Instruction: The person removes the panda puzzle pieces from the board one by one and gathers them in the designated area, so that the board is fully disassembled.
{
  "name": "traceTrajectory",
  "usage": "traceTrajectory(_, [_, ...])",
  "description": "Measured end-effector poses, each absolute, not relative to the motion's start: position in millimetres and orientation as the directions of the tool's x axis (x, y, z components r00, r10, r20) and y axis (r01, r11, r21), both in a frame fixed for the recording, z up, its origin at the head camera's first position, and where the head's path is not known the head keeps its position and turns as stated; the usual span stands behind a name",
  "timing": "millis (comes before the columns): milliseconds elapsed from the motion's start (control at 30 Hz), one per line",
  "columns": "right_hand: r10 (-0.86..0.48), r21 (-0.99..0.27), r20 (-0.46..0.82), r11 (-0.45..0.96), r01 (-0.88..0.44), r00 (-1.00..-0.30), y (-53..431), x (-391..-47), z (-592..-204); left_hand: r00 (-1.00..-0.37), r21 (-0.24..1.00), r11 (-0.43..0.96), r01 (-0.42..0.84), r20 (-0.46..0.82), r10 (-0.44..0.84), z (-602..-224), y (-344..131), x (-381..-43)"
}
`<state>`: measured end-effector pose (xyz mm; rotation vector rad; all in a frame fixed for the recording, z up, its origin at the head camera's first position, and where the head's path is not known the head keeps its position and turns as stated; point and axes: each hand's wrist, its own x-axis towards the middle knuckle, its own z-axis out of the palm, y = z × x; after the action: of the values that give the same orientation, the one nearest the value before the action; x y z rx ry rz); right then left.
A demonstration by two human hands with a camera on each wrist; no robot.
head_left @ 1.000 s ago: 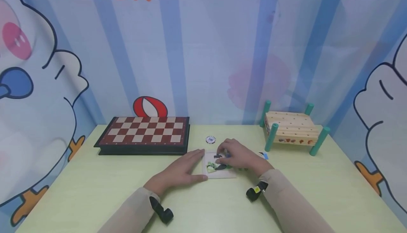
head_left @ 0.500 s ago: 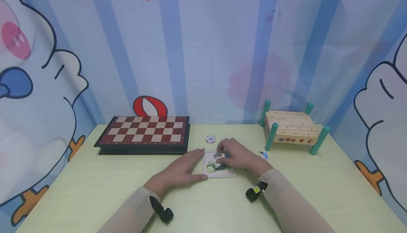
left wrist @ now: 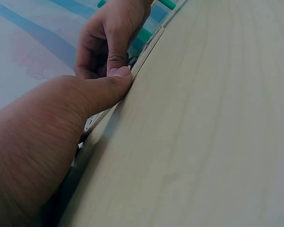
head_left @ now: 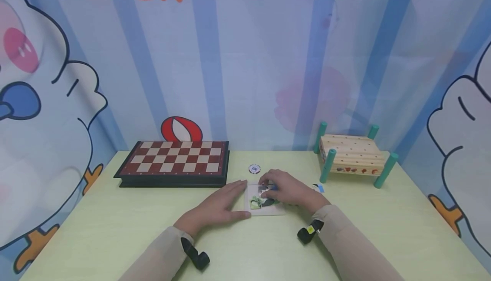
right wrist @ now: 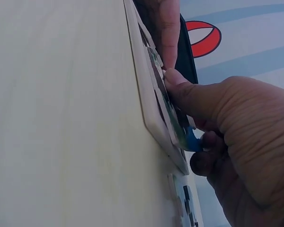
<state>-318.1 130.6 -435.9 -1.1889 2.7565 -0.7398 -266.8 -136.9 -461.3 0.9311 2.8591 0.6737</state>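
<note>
The left hand [head_left: 214,207] is laid, fingers and thumb extended, against the left edge of the puzzle tray [head_left: 273,212], while over the tray's far part a small grey piece [head_left: 264,188] is pinched between the thumb and curled fingers of the right hand [head_left: 285,188]. Green-patterned pieces [head_left: 255,203] are seen on the tray's near part. Beyond the tray a round chip [head_left: 254,169] is placed, with a checkered board [head_left: 176,157] set to its left and a green-legged wooden stand [head_left: 352,152] to its right.

Left hand [head_left: 215,206] spreads its thumb [head_left: 238,215]; right hand [head_left: 287,190] curls its fingers [head_left: 266,178].
</note>
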Motion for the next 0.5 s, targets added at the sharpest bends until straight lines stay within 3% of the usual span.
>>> traceTrajectory(500, [-0.668,-0.532,0.105,0.588,-0.609,-0.737,131.1,-314.5,-433.9,-0.820,0.414,0.731,0.543,0.071,0.568,-462.3,-136.2,-266.6])
